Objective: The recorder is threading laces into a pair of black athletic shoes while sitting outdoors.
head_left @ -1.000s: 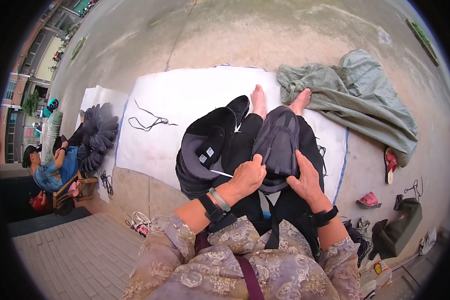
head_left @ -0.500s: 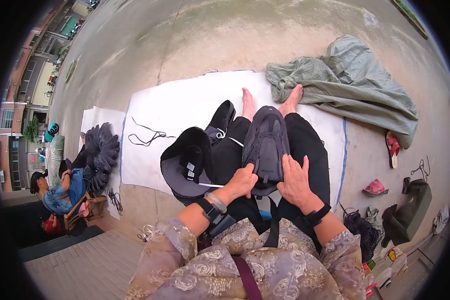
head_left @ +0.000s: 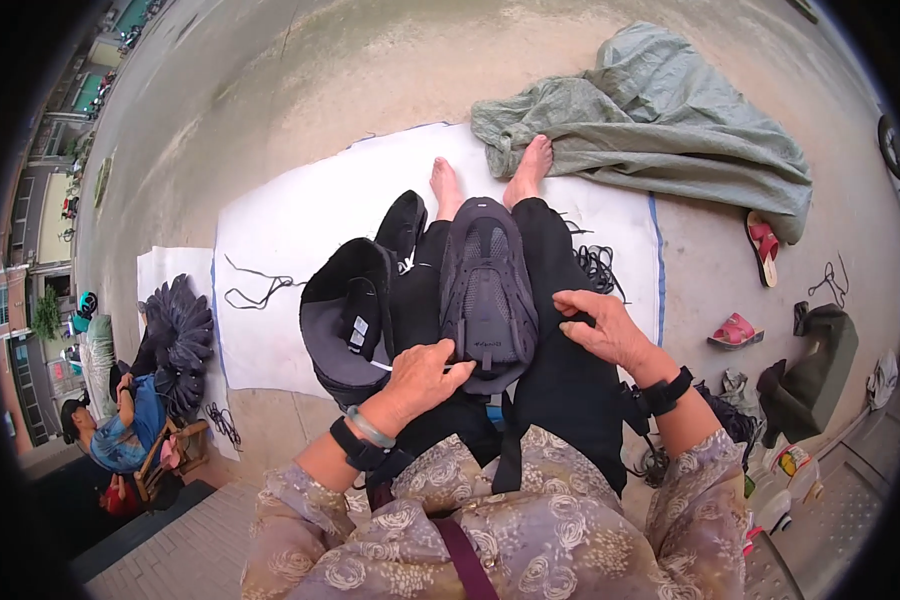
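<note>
A dark grey shoe upper [head_left: 488, 280] with a mesh front lies lengthwise along my lap, its heel end toward me. My left hand [head_left: 422, 380] is at the left side of its heel, thumb and bent forefinger gripping the edge. To the right, my right hand [head_left: 610, 332] hovers over my thigh, apart from the upper, with bent fingers spread and nothing in them. Left of my legs stands a bundle of nested dark uppers [head_left: 342, 310], with a white tie at its near edge. Another black upper [head_left: 402, 222] lies just beyond it.
A white sheet [head_left: 270, 220] covers the ground beneath my legs, with black laces [head_left: 598, 270] on its right. A grey-green tarp [head_left: 660, 140] lies beyond my feet. Red slippers [head_left: 763, 250] are at the right. A person [head_left: 125, 430] sits far left beside a pile of dark uppers [head_left: 180, 335].
My right hand has come off the upper and moved right. My left hand remains by the heel. The view has shifted, and black laces now show beside my right leg.
</note>
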Motion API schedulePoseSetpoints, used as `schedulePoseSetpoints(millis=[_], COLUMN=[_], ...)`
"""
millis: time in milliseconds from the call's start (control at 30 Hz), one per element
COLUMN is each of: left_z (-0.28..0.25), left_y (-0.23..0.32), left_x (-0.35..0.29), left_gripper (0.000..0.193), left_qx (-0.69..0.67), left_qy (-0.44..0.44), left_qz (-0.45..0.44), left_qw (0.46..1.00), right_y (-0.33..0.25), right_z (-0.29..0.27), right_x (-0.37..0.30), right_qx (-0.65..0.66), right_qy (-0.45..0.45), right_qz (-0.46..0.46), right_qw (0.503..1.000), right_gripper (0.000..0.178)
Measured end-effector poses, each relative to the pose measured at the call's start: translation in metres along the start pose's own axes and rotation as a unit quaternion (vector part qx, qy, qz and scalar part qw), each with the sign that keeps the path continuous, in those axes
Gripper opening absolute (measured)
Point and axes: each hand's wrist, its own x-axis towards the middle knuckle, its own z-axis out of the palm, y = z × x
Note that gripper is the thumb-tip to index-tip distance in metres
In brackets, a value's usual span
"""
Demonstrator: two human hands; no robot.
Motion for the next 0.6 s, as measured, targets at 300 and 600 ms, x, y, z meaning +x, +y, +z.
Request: schedulePoseSetpoints(millis=[300,600], left_z=[-0.02,-0.025], left_y=[0.0,-0.009], left_x=[0.024,0.041], left_gripper=[0.036,0.042], left_qx=[-0.134,-0.196], left_qy=[-0.045,-0.12], left_qz=[-0.035,-0.069], left_qw=[0.989,0.971], right_y=[0.28,0.148], right_z=[-0.032,-0.008], right_x=[0.004,0.33], right_qx=[-0.126,-0.253], right_qy=[0.166,0.501], right_qz=[0.293,0.166], right_qw=[0.933,0.811], right_gripper=[0.014,0.008])
